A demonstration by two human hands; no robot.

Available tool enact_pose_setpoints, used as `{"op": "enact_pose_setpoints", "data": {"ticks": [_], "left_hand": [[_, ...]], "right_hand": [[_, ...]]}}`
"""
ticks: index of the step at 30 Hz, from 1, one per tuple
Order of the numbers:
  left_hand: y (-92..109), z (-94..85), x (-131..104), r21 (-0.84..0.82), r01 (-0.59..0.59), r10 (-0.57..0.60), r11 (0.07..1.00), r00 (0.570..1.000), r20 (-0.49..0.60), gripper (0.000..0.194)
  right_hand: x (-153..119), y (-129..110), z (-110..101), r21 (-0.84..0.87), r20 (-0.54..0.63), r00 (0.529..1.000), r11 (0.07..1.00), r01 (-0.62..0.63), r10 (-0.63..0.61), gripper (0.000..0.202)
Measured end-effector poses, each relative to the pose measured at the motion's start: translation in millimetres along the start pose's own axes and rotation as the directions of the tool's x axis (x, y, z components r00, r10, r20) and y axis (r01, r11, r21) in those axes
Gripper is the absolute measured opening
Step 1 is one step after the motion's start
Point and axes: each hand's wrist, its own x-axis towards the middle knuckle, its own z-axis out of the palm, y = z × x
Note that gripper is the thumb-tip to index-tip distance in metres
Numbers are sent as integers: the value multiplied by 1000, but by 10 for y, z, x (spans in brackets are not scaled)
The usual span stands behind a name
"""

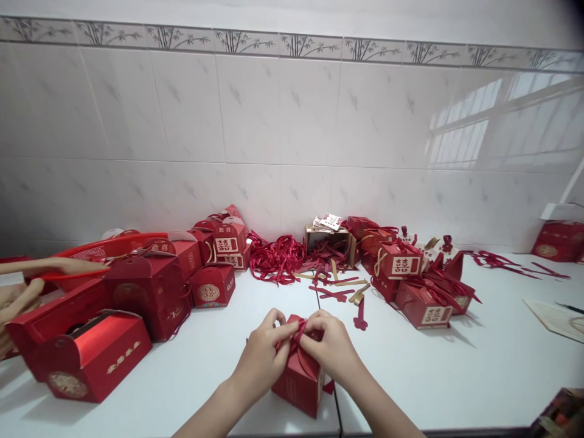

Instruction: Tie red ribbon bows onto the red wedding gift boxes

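A small red gift box [298, 383] stands on the white table in front of me, over the seam between two tabletops. Around its top runs a dark red ribbon [298, 336], gathered in a loop or knot. From the left, my left hand [267, 347] pinches the ribbon between thumb and fingers. On the other side my right hand [328, 340] has its fingertips closed on the ribbon too. Both hands meet just above the lid, so the exact form of the knot is partly hidden. A ribbon end [329, 386] shows at the box's right side.
Larger red boxes [98, 359] and a red plastic basket [114, 243] stand at left, where another person's hands [27, 286] work. Loose ribbons [278, 255] heap by the wall near an open carton [353, 246]. Ribboned boxes [424, 304] cluster at right, with a notepad [556, 319] beyond.
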Motion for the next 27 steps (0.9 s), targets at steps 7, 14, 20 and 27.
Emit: {"op": "enact_pose_setpoints", "data": {"ticks": [7,14,20,27], "left_hand": [[15,77,-98,32,-107,108,994,993,-43,33],[-58,-101,-29,30,-300,295,953,948,122,32],[-160,-186,234,-111,-394,408,912,898,164,22],[-199,-132,323,-310,-276,336,910,928,160,17]], "right_hand": [[134,66,-125,74,178,974,986,-152,137,9],[264,164,-252,120,428,903,988,-97,37,9],[364,148,-354,82,579,814,997,-8,-41,8],[360,70,-405,37,616,777,990,135,-129,9]]}}
